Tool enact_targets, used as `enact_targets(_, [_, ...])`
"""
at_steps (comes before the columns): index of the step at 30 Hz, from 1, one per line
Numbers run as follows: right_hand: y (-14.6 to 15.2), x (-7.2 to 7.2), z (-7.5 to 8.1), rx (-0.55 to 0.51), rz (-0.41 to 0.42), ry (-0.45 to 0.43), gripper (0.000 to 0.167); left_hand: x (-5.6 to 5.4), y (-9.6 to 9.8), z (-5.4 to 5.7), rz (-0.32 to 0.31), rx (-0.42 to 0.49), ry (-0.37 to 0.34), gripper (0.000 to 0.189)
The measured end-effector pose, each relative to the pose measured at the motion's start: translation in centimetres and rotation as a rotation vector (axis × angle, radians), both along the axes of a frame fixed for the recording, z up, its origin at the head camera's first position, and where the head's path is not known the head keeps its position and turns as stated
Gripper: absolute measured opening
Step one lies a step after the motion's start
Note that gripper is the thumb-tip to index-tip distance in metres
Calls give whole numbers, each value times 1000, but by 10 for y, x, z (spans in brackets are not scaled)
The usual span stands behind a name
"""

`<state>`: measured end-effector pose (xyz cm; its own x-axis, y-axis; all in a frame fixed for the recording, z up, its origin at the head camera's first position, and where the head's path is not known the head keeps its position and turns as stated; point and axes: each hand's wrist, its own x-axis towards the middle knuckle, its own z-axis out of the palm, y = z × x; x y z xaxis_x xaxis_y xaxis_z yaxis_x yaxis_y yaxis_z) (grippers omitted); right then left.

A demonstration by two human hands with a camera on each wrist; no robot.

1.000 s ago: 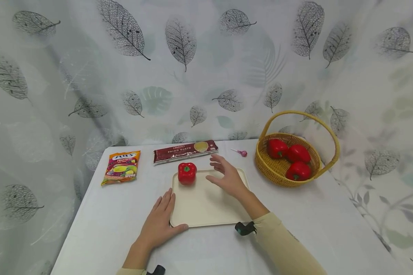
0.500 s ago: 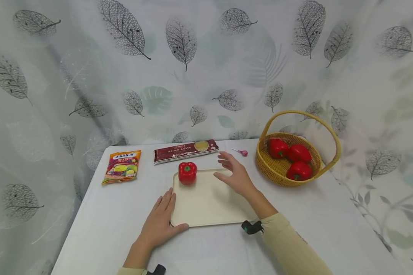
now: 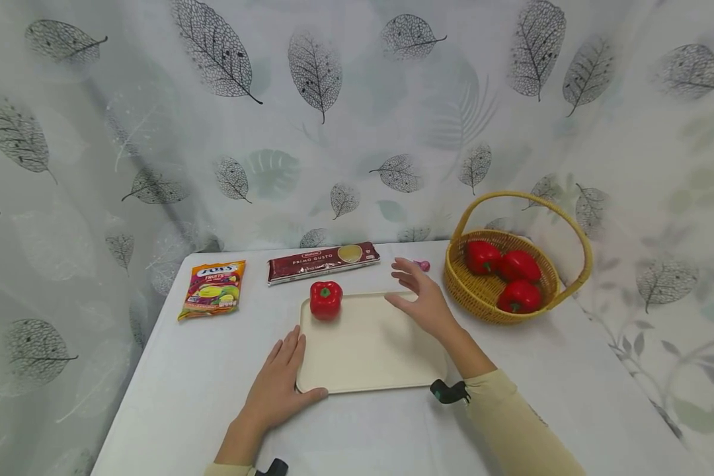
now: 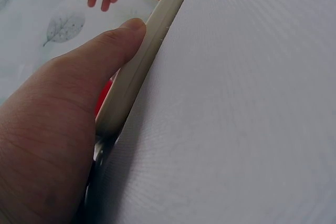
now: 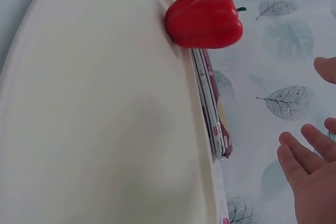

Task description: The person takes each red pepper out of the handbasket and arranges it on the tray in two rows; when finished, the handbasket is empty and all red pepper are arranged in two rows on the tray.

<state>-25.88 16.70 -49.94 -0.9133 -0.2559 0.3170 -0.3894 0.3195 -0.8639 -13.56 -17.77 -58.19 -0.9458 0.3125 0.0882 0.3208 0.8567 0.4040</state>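
Observation:
A cream tray point(image 3: 369, 360) lies on the white table, with one red bell pepper point(image 3: 325, 301) upright in its far left corner. My left hand point(image 3: 277, 383) rests at the tray's left side, fingers straight; in the left wrist view the thumb point(image 4: 118, 45) touches the tray rim point(image 4: 136, 66). Over the tray's right part hovers my right hand point(image 3: 422, 301), holding nothing, thumb and fingers apart. To its right stands a yellow wicker basket point(image 3: 473, 294) with three red bell peppers point(image 3: 519, 266) in it. The right wrist view shows the tray's pepper point(image 5: 205, 18) well apart from the right hand.
Behind the tray lies a long brown Primo Gusto packet point(image 3: 324, 262). A Fox's Fruits sweet bag point(image 3: 213, 289) is at the far left. A purple lollipop point(image 3: 424, 266) lies near the back edge, partly hidden by the right hand. A leaf-patterned curtain point(image 3: 345, 132) hangs behind the table.
My right hand has moved to the right over the tray, away from the pepper and nearer the basket, and now covers part of the lollipop. The left hand stays in place at the tray.

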Motion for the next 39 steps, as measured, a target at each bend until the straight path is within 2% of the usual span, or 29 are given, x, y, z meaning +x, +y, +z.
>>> enact_targets(16, [33, 4, 12, 25, -85, 39, 72, 3, 1, 0, 7, 9, -5, 128])
enact_targets(24, [47, 3, 20, -15, -111, 77, 71, 1, 0, -1, 4, -1, -9, 128])
enact_targets(31, [64, 2, 23, 32, -167, 102, 69, -1, -1, -4, 2, -6, -8, 129])
enact_targets(39, [90, -1, 30, 92, -228, 95, 70, -2, 0, -3, 6, -13, -1, 128])
